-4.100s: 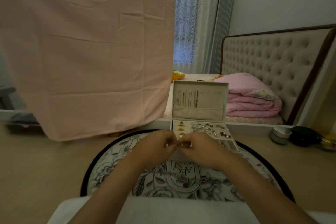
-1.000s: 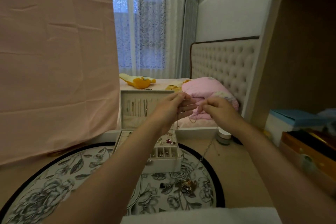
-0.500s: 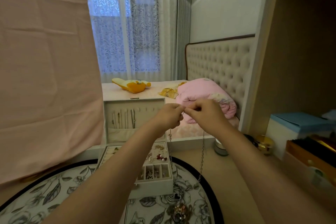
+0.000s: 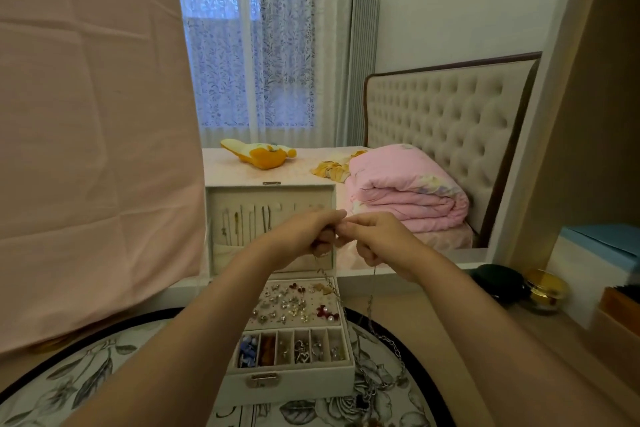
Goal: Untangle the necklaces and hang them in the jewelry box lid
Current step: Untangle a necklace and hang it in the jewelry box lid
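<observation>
Fingertips clamped on the chain necklace (image 4: 370, 314), your left hand (image 4: 304, 236) and right hand (image 4: 377, 239) hold it high before the lid (image 4: 325, 191), likely so the tangles hang loose.

A pink sheet (image 4: 97, 114) hangs at the left, its lower edge over the round floral rug (image 4: 69, 388). Behind, a lace curtain (image 4: 249, 52) covers the window. On the bed (image 4: 235, 173) lie a yellow plush toy (image 4: 259, 154), a yellow cloth (image 4: 330, 168) and a folded pink quilt (image 4: 405, 187) against the tufted headboard (image 4: 450, 114). At the right, a dark round case (image 4: 498, 282) stands just beside a gold-lidded jar (image 4: 545, 291), near a blue-topped box (image 4: 602, 246).
</observation>
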A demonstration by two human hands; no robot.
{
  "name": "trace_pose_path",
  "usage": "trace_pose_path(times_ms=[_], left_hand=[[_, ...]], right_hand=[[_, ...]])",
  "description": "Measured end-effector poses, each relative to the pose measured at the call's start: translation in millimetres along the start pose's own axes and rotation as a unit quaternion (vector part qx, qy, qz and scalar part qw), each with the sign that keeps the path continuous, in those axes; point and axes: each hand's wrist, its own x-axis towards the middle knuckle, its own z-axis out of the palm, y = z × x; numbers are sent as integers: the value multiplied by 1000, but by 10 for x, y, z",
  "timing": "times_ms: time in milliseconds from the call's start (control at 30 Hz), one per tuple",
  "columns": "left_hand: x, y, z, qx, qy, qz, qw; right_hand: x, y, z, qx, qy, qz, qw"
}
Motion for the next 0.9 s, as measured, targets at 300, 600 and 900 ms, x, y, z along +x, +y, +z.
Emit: trace_pose_path(times_ms=[300, 600, 900], left_hand=[[6, -218, -240, -27, 95, 64, 993], [212, -343, -211, 156, 401, 77, 899], [332, -331, -199, 199, 413, 3, 889]], right_hand=[[251, 42, 49, 6, 64, 19, 998], [664, 126, 424, -116, 330, -45, 936], [864, 198, 525, -228, 406, -48, 884]])
